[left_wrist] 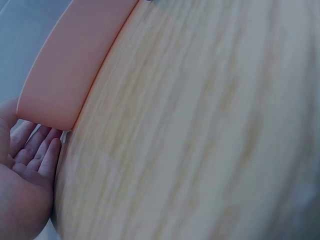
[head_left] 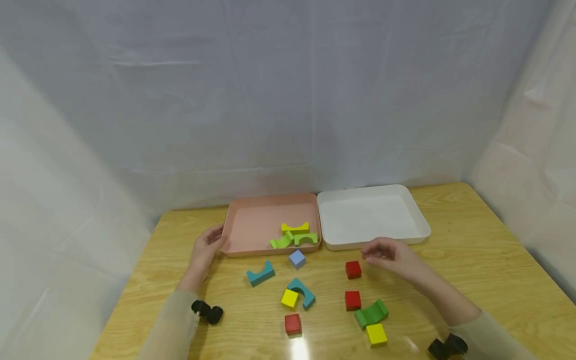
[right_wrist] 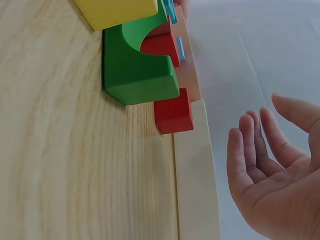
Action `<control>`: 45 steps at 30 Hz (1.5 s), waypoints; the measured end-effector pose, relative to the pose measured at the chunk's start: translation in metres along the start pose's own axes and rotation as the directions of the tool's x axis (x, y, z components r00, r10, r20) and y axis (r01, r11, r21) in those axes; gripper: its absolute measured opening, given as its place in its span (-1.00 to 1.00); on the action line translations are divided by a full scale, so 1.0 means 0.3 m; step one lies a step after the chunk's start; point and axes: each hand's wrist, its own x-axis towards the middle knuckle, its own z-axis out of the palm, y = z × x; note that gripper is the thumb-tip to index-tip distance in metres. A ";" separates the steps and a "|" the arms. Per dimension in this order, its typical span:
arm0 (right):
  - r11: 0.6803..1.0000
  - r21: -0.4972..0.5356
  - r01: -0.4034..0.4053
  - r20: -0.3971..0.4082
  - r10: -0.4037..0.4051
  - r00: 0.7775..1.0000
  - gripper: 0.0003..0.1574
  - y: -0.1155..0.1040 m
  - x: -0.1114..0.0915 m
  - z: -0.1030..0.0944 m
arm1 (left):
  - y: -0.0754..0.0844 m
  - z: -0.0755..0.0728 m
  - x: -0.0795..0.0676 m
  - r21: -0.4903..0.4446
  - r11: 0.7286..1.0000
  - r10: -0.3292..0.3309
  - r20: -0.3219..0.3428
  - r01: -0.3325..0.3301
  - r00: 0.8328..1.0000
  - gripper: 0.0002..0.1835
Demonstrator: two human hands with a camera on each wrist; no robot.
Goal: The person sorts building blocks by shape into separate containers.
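My left hand [head_left: 208,247] is at the left side of the pink tray [head_left: 252,220], holding its near corner. In the left wrist view, the thumb lies at the rim and the fingers [left_wrist: 35,150] low against the side; the fingertips are partly hidden. My right hand [head_left: 393,255] hovers by the front wall of the white tray [head_left: 369,215], its fingers loosely bent around nothing. Closest to it is a red cube [head_left: 353,270]; another red cube [head_left: 353,301] sits nearer me. A yellow arch block [head_left: 295,229] and two lime green arch blocks [head_left: 306,239] lie in the pink tray.
Across the wooden table lie a light blue cube [head_left: 297,259], two teal arch blocks [head_left: 261,274], a yellow cube [head_left: 290,299] and a red cube [head_left: 293,324]. A green arch block [head_left: 372,314] touches another yellow cube [head_left: 376,334]. White sheeting [head_left: 270,100] stands behind the trays.
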 end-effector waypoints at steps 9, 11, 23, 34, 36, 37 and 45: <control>1.000 -0.001 0.016 0.027 -0.016 1.000 -0.64 0.019 -0.024 -0.013 | 0.003 0.001 -0.002 -0.002 1.000 -0.005 -0.010 0.005 1.000 -0.42; 1.000 -0.004 0.014 0.036 -0.014 0.999 -0.63 0.023 -0.031 -0.014 | 0.004 0.002 -0.002 0.000 1.000 -0.004 -0.013 0.004 1.000 -0.42; 1.000 0.000 0.007 0.094 -0.007 0.996 -0.60 0.076 -0.067 -0.017 | 0.000 0.006 0.003 0.020 1.000 0.005 -0.029 -0.004 1.000 -0.44; 0.999 0.025 0.044 0.178 -0.048 0.983 -0.59 0.116 -0.084 -0.021 | 0.004 0.003 0.007 0.012 1.000 -0.001 -0.025 0.001 1.000 -0.43; 0.997 0.039 0.064 0.193 -0.071 0.979 -0.59 0.125 -0.088 -0.022 | 0.005 0.002 0.006 0.012 1.000 -0.002 -0.023 0.002 1.000 -0.43; 0.996 0.053 0.065 0.203 -0.074 0.976 -0.58 0.128 -0.091 -0.021 | 0.005 0.001 0.005 0.015 1.000 -0.002 -0.022 0.002 1.000 -0.43; 0.993 0.118 -0.022 0.273 -0.011 0.962 -0.49 0.147 -0.107 -0.015 | 0.000 0.003 0.005 0.025 1.000 0.001 -0.029 0.000 1.000 -0.44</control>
